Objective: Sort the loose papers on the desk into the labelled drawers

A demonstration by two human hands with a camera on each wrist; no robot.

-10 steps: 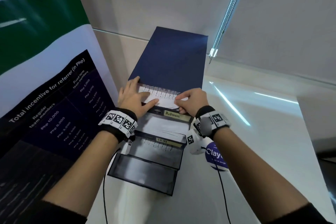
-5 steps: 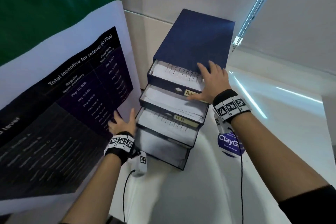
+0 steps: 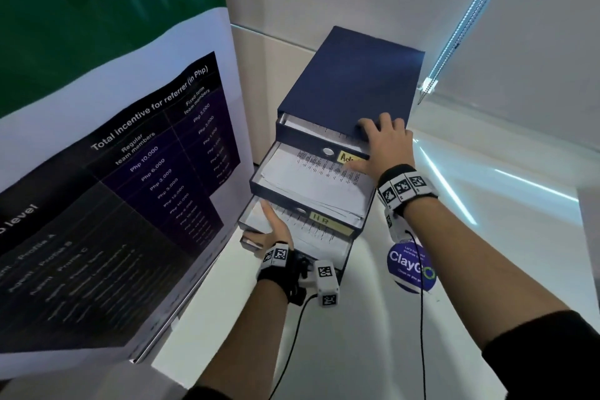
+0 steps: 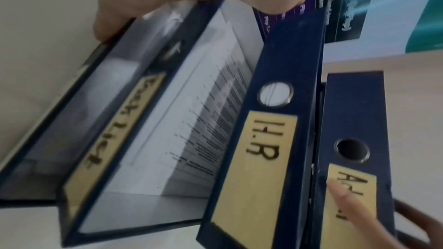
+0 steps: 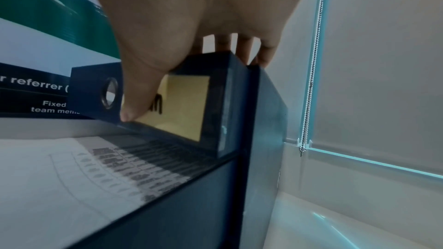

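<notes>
A dark blue drawer unit (image 3: 354, 75) stands on the white desk with its drawers pulled out in steps. My right hand (image 3: 380, 146) lies with straight fingers on the unit's top, while the thumb (image 5: 141, 92) presses the yellow label on the Admin drawer (image 3: 311, 141), which is almost in. Printed papers (image 3: 311, 178) fill the H.R drawer (image 4: 261, 149) below it. More sheets lie in the drawer labelled "List" (image 4: 115, 126). My left hand (image 3: 271, 230) holds the left side of the lower drawers, thumb up along the rim and fingers low on the side.
A large printed banner (image 3: 146, 156) leans close along the left of the unit. A round blue ClayGo sticker (image 3: 410, 266) lies on the desk (image 3: 357, 351) under my right wrist. A blind's bead cord (image 3: 428, 84) hangs at the back right.
My left hand left the top drawer and dropped to the lower drawers' left side. The right hand shifted onto the unit's top, and the Admin drawer slid further in.
</notes>
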